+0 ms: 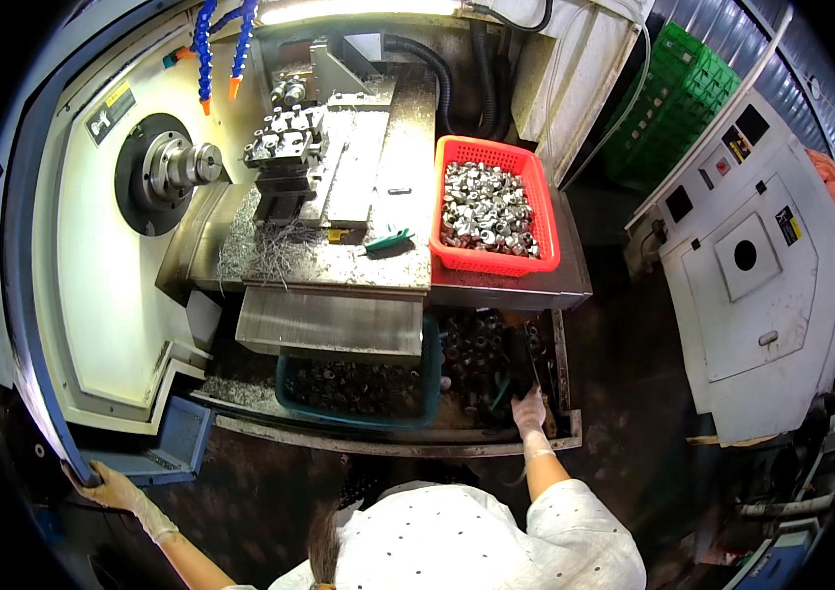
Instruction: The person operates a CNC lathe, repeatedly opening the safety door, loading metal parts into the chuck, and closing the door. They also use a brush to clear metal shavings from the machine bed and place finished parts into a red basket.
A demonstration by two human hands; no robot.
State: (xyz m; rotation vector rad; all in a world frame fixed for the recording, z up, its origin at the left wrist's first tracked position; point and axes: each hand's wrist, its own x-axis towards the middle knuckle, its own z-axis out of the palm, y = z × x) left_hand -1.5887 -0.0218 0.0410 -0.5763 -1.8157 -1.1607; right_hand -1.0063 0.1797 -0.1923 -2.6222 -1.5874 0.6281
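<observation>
My left hand (120,491), in a thin pale glove, grips the lower edge of the machine's sliding door (36,383). On the right my right hand (529,412), gloved too, reaches into the chip tray (476,444) under the lathe bed. Its fingers are closed around something dark that I cannot make out. Loose metal parts (466,349) lie in the tray beside it. A dark green basket (432,379) with more metal pieces stands left of that hand. Above, a red plastic basket (447,258) full of small shiny metal parts rests on the bed.
The lathe chuck (181,165) faces the tool post (285,140). Metal shavings (275,254) and a green-handled tool (388,240) lie on the carriage. Blue coolant hoses (203,49) hang above. Green crates (673,98) and a white machine cabinet (747,265) stand at right.
</observation>
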